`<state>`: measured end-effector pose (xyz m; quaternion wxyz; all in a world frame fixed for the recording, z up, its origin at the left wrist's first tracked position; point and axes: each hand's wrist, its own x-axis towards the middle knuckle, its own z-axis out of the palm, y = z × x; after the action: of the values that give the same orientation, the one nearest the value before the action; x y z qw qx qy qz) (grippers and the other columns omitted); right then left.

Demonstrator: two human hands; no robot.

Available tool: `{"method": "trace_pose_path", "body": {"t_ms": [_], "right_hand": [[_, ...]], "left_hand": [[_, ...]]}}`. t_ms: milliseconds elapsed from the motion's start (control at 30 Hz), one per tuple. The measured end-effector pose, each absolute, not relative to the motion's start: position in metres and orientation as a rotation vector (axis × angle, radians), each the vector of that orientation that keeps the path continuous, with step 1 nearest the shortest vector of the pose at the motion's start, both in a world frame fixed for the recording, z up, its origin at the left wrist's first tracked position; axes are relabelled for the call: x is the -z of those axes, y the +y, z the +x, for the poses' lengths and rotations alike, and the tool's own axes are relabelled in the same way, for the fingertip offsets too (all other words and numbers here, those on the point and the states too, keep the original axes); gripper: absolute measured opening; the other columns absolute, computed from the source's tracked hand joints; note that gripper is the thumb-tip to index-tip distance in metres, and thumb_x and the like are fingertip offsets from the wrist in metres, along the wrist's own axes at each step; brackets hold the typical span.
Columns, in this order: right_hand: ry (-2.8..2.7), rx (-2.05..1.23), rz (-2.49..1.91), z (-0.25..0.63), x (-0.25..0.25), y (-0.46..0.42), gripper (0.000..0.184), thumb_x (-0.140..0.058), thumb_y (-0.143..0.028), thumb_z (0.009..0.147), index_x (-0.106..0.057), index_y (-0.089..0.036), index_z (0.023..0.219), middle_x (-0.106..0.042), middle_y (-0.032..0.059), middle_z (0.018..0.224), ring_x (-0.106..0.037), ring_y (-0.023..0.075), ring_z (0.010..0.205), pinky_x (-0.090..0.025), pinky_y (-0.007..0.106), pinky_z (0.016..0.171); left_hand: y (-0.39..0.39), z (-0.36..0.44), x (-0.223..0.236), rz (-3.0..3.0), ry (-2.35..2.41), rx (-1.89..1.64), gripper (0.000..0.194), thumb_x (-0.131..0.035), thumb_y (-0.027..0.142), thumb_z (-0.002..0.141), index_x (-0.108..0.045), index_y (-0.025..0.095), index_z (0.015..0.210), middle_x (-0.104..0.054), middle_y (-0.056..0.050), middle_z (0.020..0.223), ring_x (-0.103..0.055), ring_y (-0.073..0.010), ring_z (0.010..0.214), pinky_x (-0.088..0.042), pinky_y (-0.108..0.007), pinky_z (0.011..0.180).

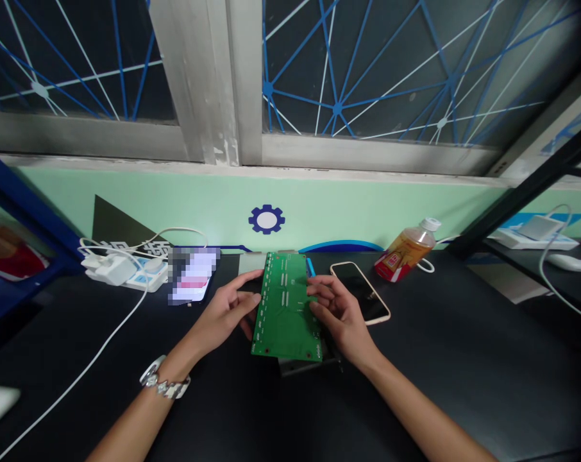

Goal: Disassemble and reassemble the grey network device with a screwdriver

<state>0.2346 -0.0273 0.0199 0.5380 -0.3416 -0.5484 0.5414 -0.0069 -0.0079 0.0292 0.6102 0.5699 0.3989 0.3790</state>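
A green circuit board point(285, 321) is held up at the middle of the black desk, its flat face with rows of small white markings turned toward me. My left hand point(233, 305) grips its left edge, thumb at the front and fingers partly hidden behind. On the opposite edge, my right hand point(336, 311) closes with curled fingers and thumb. Beneath the board a dark flat object point(297, 367) shows in part; its kind is hidden. Something blue peeks out behind the board's upper right corner.
A phone in a pale case point(360, 292) lies right of the board, near a drink bottle point(406, 250). At left stand a lit phone point(194, 276) and a power strip point(149, 274) with white plugs. A white cable point(101, 346) crosses the desk's left side.
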Motion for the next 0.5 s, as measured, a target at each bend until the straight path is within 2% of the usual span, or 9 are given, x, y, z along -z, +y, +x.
{"method": "trace_pose_path", "body": {"t_ms": [167,267,400,500], "right_hand": [[-1.321,-1.29,-0.786,0.2347,-0.0177,-0.0272,0.034,-0.065,-0.021,0.091,-0.051,-0.028,0.121,-0.059,0.0027,0.102,-0.055,0.0128,0.084,-0.041,0.023,0.066],[-1.352,-1.266,-0.792,0.2346,-0.0175,-0.0273,0.035,-0.064,-0.02,0.092,-0.051,-0.029,0.123,-0.059,0.0029,0.103,-0.055,0.013,0.086,-0.042,0.023,0.066],[-1.377,-1.247,-0.78,0.2341,-0.0183,-0.0277,0.035,-0.063,-0.022,0.093,-0.051,-0.03,0.125,-0.059,0.0036,0.104,-0.055,0.0139,0.088,-0.043,0.024,0.067],[-1.396,-1.219,-0.791,0.2337,-0.0186,-0.0286,0.033,-0.062,-0.024,0.094,-0.051,-0.029,0.125,-0.059,0.0044,0.105,-0.055,0.0141,0.087,-0.044,0.025,0.067]], "left_hand": [[-0.0069,-0.0074,-0.027,1.31,0.937,-0.863,0.07,-0.064,0.045,0.089,-0.039,0.016,0.148,-0.066,-0.004,0.078,-0.066,-0.0196,0.062,-0.057,-0.03,0.05],[-0.0056,-0.0074,-0.025,1.346,0.946,-0.851,0.061,-0.063,0.044,0.09,-0.047,0.015,0.142,-0.066,-0.004,0.078,-0.065,-0.0184,0.063,-0.058,-0.03,0.051],[-0.0035,-0.0072,-0.0221,1.412,0.942,-0.84,0.043,-0.059,0.044,0.092,-0.062,0.015,0.123,-0.063,-0.003,0.079,-0.063,-0.0169,0.066,-0.059,-0.029,0.052],[-0.0032,-0.0074,-0.0218,1.463,0.986,-0.885,0.035,-0.058,0.047,0.092,-0.066,0.015,0.103,-0.06,-0.001,0.076,-0.061,-0.0149,0.066,-0.057,-0.025,0.05]]}}
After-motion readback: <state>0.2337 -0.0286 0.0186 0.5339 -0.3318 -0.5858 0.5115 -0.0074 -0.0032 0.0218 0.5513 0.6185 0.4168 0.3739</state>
